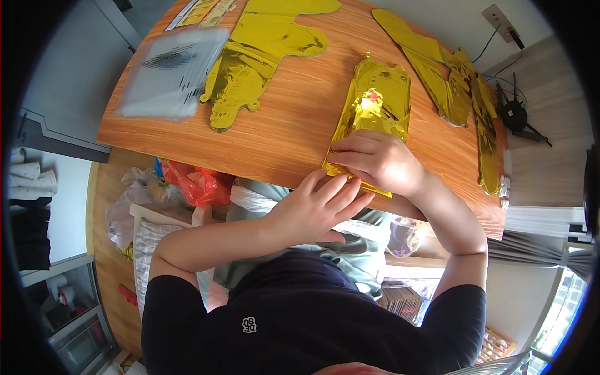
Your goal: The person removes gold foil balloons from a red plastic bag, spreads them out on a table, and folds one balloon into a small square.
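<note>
Flat gold foil balloon [375,106] at wooden table's near edge [275,144], right hand [375,161] fingers together pressing it, left hand [315,209] fingers spread at its corner; bare wood between neighbouring gold foil shapes [256,56]

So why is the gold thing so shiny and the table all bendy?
In the head view, light bounces off the crinkled gold foil balloon under the right hand and left hand, making bright glare; the fisheye lens curves the wooden table edges and darkens the picture's corners.

Bare forearms, nothing on the wrists, no rings showing. A black short-sleeved T-shirt [300,312] with one small pale emblem [249,324] on the chest, and grey-green trousers [337,250] below it.
</note>
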Demonstrator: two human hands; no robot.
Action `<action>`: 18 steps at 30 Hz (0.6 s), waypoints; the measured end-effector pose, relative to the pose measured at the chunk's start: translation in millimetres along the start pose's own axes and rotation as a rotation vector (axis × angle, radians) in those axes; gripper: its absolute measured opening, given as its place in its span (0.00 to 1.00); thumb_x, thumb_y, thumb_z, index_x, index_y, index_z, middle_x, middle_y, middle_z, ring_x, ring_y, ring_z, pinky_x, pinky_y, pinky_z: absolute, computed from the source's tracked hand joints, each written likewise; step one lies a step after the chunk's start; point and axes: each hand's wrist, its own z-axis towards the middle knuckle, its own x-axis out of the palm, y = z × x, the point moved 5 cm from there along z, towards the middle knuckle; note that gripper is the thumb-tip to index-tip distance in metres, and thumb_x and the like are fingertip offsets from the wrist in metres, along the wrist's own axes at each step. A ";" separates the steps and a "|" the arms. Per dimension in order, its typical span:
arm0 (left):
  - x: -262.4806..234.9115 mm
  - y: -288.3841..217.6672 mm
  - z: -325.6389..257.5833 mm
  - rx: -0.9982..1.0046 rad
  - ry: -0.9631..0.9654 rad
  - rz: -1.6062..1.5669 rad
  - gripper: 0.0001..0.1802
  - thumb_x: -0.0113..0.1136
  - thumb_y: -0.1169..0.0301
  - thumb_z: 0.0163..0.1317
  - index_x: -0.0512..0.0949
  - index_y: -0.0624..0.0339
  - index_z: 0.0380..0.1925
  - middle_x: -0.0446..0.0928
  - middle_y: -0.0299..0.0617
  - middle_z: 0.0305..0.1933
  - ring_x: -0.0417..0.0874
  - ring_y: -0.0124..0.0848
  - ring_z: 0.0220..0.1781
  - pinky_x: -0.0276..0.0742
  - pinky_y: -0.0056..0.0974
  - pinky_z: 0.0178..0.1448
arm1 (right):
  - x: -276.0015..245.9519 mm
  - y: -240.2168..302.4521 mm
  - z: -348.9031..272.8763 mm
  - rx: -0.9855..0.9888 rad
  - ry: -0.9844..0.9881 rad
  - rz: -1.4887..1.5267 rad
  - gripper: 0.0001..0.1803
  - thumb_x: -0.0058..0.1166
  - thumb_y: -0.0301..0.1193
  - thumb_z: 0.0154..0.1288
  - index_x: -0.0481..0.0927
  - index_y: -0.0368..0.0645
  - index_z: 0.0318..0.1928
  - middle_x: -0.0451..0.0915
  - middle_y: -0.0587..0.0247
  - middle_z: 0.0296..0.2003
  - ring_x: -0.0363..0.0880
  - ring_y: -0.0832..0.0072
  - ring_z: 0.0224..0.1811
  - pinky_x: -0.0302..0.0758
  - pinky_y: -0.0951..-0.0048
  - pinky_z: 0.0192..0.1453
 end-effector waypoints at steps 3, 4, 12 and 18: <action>-1.7 0.6 1.3 -0.012 0.003 -0.031 0.57 0.64 0.29 0.50 0.67 0.46 0.77 0.68 0.46 0.73 0.67 0.43 0.71 0.73 0.52 0.71 | 0.3 -2.7 -5.6 -0.025 -0.007 -0.001 0.17 0.64 0.28 0.55 0.88 0.42 0.47 0.87 0.60 0.50 0.86 0.60 0.51 0.86 0.61 0.52; -2.9 1.3 1.8 -0.019 -0.002 -0.053 0.56 0.64 0.30 0.51 0.67 0.47 0.77 0.69 0.46 0.73 0.67 0.43 0.71 0.72 0.52 0.72 | 0.4 -3.4 -7.5 -0.039 -0.017 -0.008 0.17 0.65 0.28 0.56 0.88 0.42 0.47 0.87 0.59 0.51 0.86 0.59 0.51 0.86 0.61 0.52; -2.1 0.9 -7.3 -0.040 -0.009 -0.143 0.50 0.61 0.33 0.57 0.69 0.49 0.75 0.70 0.46 0.73 0.68 0.43 0.73 0.68 0.54 0.78 | 3.2 -4.3 -10.9 0.030 -0.049 0.054 0.14 0.67 0.24 0.59 0.88 0.41 0.47 0.88 0.59 0.50 0.86 0.59 0.51 0.86 0.60 0.53; -6.4 7.6 -2.0 -0.010 -0.018 -0.120 0.50 0.61 0.33 0.56 0.70 0.46 0.75 0.69 0.45 0.73 0.69 0.42 0.72 0.68 0.52 0.78 | 3.3 -5.0 -11.5 0.019 -0.049 0.065 0.15 0.67 0.24 0.58 0.87 0.40 0.47 0.88 0.58 0.50 0.86 0.58 0.52 0.85 0.59 0.53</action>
